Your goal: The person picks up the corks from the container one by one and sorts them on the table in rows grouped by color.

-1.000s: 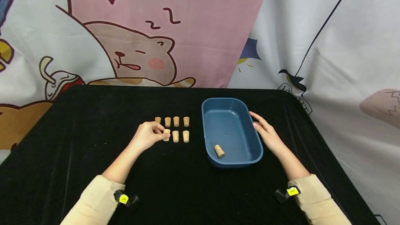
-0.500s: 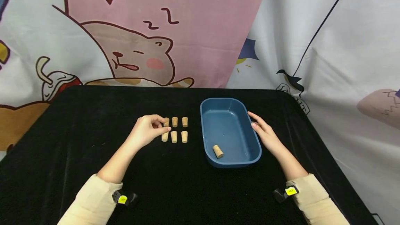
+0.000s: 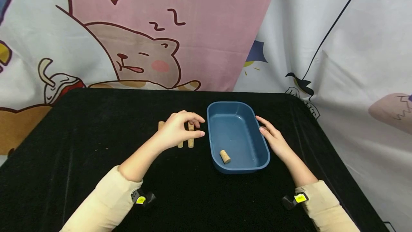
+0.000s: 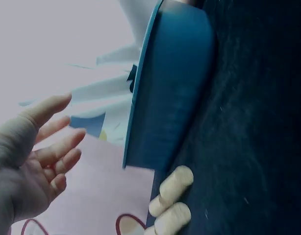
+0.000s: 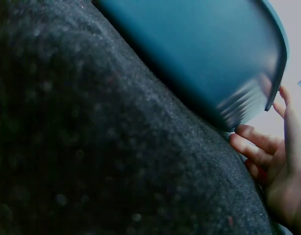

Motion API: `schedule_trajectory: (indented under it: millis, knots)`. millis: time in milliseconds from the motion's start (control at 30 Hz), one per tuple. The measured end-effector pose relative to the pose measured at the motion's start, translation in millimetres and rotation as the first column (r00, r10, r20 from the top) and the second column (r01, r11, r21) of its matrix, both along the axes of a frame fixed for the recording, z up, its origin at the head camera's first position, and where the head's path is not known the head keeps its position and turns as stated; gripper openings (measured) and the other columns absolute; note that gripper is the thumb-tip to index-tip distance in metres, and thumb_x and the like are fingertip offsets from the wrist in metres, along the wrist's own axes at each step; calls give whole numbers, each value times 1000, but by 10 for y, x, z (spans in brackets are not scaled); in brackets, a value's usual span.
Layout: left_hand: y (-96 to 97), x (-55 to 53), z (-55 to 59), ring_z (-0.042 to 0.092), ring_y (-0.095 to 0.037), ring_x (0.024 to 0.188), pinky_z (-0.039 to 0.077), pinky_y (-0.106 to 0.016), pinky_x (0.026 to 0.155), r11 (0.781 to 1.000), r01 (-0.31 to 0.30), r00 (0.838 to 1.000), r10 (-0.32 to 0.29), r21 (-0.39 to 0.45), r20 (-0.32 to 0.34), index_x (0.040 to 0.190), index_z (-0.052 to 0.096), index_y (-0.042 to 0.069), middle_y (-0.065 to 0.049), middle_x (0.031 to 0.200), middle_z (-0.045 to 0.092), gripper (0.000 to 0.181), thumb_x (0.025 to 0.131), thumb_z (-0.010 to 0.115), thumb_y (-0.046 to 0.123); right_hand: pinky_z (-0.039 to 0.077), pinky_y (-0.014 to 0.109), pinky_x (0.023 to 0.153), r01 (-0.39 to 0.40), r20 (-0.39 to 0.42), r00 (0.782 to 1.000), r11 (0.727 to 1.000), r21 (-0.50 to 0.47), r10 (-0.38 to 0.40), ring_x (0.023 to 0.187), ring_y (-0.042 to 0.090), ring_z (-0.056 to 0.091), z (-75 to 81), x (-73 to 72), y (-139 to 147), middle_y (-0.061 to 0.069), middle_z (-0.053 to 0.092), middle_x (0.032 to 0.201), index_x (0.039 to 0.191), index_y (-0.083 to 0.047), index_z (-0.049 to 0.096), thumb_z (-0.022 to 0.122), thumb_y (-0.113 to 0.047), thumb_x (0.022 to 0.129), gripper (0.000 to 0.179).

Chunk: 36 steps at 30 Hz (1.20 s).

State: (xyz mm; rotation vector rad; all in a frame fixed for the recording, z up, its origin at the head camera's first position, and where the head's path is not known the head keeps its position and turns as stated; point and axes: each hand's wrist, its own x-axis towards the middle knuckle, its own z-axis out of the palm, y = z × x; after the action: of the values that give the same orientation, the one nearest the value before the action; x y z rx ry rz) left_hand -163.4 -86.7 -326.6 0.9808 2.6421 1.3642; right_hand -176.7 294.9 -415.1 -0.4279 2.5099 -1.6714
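Note:
My left hand [image 3: 172, 131] hovers above the rows of small tapered corks, thumb and fingers apart with nothing between them. It hides part of the rows; a cork [image 3: 191, 142] shows below its thumb and another [image 3: 161, 125] to its left. The left wrist view also shows this hand [image 4: 33, 166] holding nothing, away from the nearest corks [image 4: 176, 182]. To the right stands a blue rectangular plastic box [image 3: 239, 170] with one cork [image 3: 225, 156] lying inside. My right hand [image 3: 274, 138] touches the box's right side with its fingers extended; the right wrist view shows fingertips [image 5: 238, 142] against the wall.
A black cloth [image 3: 199, 196] covers the table. Behind it hangs a curtain [image 3: 219, 38] printed with cartoon animals. A strap with a small dark device [image 3: 140, 200] is on the left wrist, and a similar one [image 3: 300, 198] on the right.
My left hand has moved from the left end of the cork rows rightward over them towards the box, and its thumb and fingers have spread apart. The right hand stays at the box.

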Motion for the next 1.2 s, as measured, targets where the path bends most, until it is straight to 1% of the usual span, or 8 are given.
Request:
schedule_trajectory:
  millis: [67,167,300,467,667,767,967,1200]
  knots:
    - [81,-30,26,57,-23,97,44,-39,81,996,85,996,-85,-9,-14,111,69,11,-4,100,66,31,83,77,21,50,33,81,-1,2,1000,1000,-2,1,103,10,58,0,0,-1,27,45,135,153,-15,23,37,-30,105,52]
    - [193,-82,59,57,-21,100,44,-38,85,976,214,976,-215,-39,-20,112,69,12,1,102,66,32,83,77,20,50,33,81,0,-8,1000,1000,4,0,102,10,59,3,1,-4,27,46,134,152,-14,24,37,-29,105,52]
    - [338,-166,81,57,-14,102,44,-37,90,927,368,930,-368,-72,15,114,67,10,3,107,65,32,84,75,18,50,32,81,-2,-21,1000,1000,11,3,103,8,58,1,-1,-5,27,45,135,152,-13,24,37,-28,105,51]
    - [523,-266,57,57,-10,102,44,-28,90,862,495,868,-485,-110,105,116,66,9,3,108,64,34,84,74,15,50,31,82,-6,-27,1000,1000,13,6,105,7,57,-3,0,-3,27,44,137,152,-14,24,37,-28,105,51]
    - [726,-346,-18,58,-19,107,44,-34,93,781,599,794,-550,-175,259,118,65,7,-5,112,65,38,82,75,10,50,31,82,-7,-31,1000,1000,14,7,105,7,56,-1,3,-2,26,44,137,152,-14,25,37,-27,105,50]
    - [803,-383,-84,58,-18,106,44,-35,93,752,629,767,-559,-197,316,117,66,5,-9,113,65,38,81,76,9,50,31,81,-8,-28,1000,1000,11,8,104,7,57,-4,3,-4,26,44,136,152,-14,24,37,-27,105,50]
    - [904,-452,-142,58,-14,102,44,-24,86,719,644,753,-538,-260,378,115,67,7,-4,106,66,36,79,76,6,49,29,82,-6,-55,998,1000,15,6,104,7,57,-20,-12,-8,27,47,134,151,-13,26,37,-25,105,49]
    - [1029,-504,-130,61,-17,97,46,-23,82,677,672,726,-522,-300,448,108,70,6,-4,101,68,30,79,74,1,49,28,81,6,-65,998,1000,15,-5,103,6,57,-44,-18,-8,28,47,133,151,-11,27,37,-25,105,49]
